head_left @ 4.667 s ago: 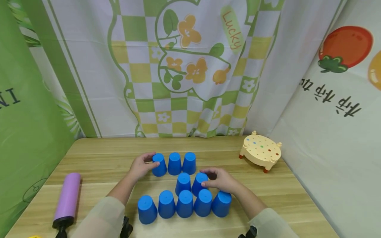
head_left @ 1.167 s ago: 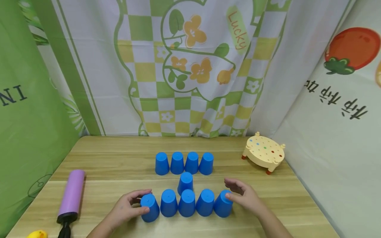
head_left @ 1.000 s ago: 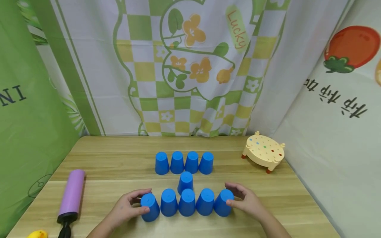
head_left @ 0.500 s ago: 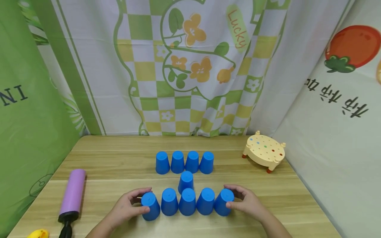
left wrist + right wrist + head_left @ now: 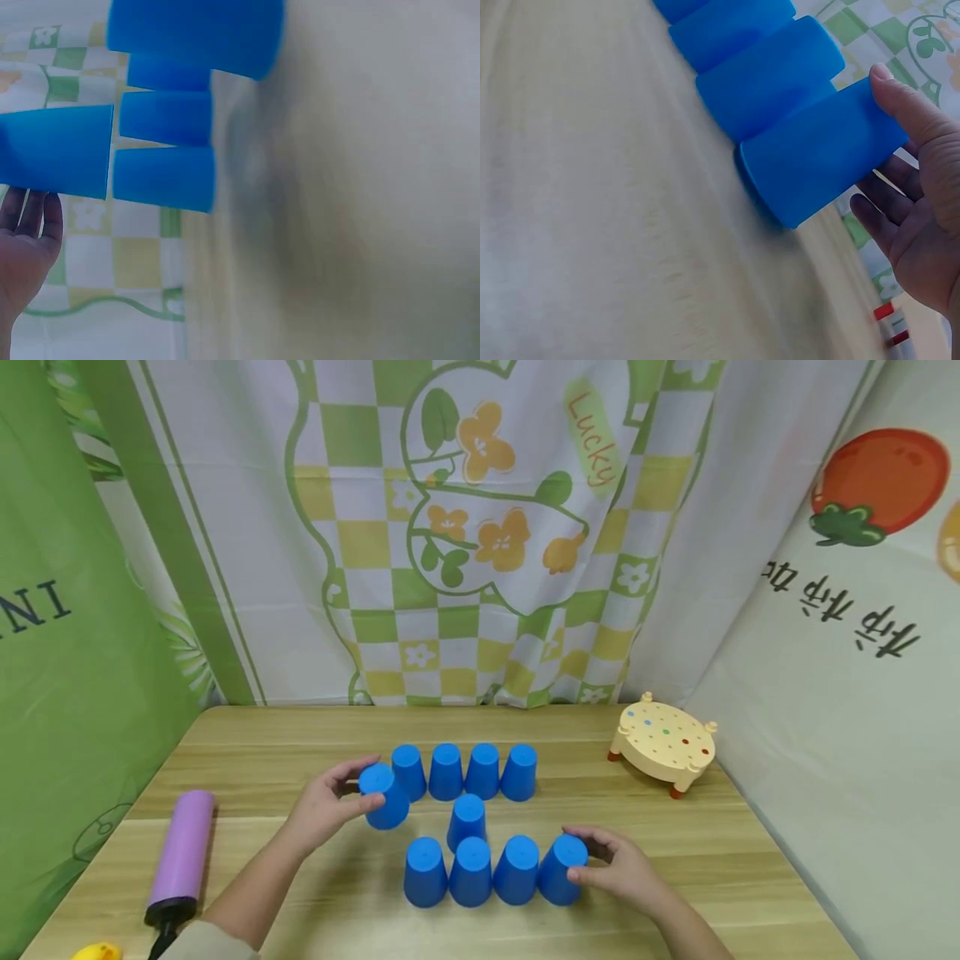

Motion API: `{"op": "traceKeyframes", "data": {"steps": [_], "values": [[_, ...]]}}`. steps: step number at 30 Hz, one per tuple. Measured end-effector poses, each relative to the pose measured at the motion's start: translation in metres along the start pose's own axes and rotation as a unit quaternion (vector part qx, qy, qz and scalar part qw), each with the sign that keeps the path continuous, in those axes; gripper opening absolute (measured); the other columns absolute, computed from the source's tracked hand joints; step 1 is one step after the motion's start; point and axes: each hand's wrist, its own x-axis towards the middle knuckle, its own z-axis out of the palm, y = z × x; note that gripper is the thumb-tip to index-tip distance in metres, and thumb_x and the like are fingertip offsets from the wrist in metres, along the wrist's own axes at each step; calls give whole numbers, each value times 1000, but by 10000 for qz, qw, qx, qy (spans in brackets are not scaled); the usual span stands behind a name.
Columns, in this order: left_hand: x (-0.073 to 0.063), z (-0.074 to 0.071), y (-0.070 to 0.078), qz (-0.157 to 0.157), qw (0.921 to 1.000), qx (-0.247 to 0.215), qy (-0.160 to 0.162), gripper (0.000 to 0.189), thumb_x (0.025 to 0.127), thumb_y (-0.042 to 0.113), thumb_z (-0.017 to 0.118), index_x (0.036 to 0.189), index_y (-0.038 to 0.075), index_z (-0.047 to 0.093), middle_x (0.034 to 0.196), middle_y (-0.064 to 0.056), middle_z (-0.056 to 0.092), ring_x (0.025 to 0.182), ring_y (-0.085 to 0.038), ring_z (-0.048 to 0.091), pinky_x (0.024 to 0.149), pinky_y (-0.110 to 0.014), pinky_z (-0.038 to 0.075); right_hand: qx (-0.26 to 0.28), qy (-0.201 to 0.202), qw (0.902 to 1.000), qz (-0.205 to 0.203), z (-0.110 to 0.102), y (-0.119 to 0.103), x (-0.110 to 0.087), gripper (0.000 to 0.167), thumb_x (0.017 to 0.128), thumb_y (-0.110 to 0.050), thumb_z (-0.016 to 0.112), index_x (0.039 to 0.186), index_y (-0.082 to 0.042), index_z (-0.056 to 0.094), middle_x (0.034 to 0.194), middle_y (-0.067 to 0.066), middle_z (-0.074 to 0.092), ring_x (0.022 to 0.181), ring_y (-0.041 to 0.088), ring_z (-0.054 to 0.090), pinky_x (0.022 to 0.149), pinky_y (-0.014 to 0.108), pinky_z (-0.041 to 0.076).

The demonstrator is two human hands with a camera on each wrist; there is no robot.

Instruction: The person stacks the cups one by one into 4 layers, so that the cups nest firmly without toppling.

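Observation:
In the head view my left hand [image 5: 324, 812] grips an upside-down blue cup [image 5: 387, 802] between thumb and fingers. It is tilted and held left of the back row of several blue cups [image 5: 446, 772]. The left wrist view shows this held cup [image 5: 60, 150] raised off the tabletop. My right hand [image 5: 624, 870] holds the right-end blue cup [image 5: 562, 872] of the front row, thumb on the near side and fingers behind. A single blue cup [image 5: 468, 822] stands between the two rows, just behind the front-row cup [image 5: 471, 875]. All standing cups are upside down.
A wooden table [image 5: 300, 743] carries everything. At the left lie a purple hand pump [image 5: 183, 847] and part of a yellow object [image 5: 97, 952]. A cream, dotted, short-legged stand [image 5: 663, 743] is at the back right. Printed curtains [image 5: 480, 652] hang behind.
My left hand has lifted the left-end cup from the front row and carried it back beside the rear row. The right hand, first closing in on its cup, has stayed there.

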Motion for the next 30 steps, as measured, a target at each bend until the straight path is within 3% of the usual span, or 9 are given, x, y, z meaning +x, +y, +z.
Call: {"op": "traceKeyframes", "data": {"steps": [5, 11, 14, 21, 30], "values": [[27, 3, 17, 16, 9999, -67, 124, 60, 87, 28, 75, 140, 11, 52, 134, -18, 57, 118, -36, 58, 93, -41, 55, -21, 301, 9995, -100, -6, -14, 12, 60, 84, -26, 78, 136, -5, 55, 136, 20, 58, 125, 38, 55, 101, 48, 50], [52, 13, 29, 32, 9999, -65, 116, 63, 87, 32, 75, 142, 13, 51, 136, -17, 56, 121, -36, 57, 98, -45, 53, 67, 532, 9974, -487, -15, -44, 38, 58, 86, -21, 76, 137, -3, 54, 135, 21, 58, 123, 37, 57, 92, 36, 56], [62, 18, 34, -18, 9999, -69, 123, 63, 87, 32, 75, 143, 14, 51, 140, -17, 54, 124, -36, 55, 101, -47, 51, 36, 706, 9962, -507, -18, -59, 54, 58, 87, -23, 75, 137, -4, 54, 137, 21, 57, 125, 38, 56, 93, 39, 56], [79, 32, 38, -100, 9994, -39, 327, 63, 86, 32, 76, 142, 13, 52, 140, -16, 54, 129, -37, 51, 104, -52, 47, -29, 922, 9945, -491, -15, -86, 92, 63, 87, -33, 75, 141, -12, 52, 140, 16, 56, 126, 34, 56, 98, 44, 53], [91, 46, 41, -153, 9984, 32, 538, 61, 85, 29, 77, 140, 12, 54, 138, -16, 57, 129, -35, 51, 103, -52, 47, 26, 1083, 9937, -291, -3, -101, 127, 61, 88, -33, 73, 142, -14, 52, 140, 14, 56, 127, 32, 55, 103, 47, 49]]}}
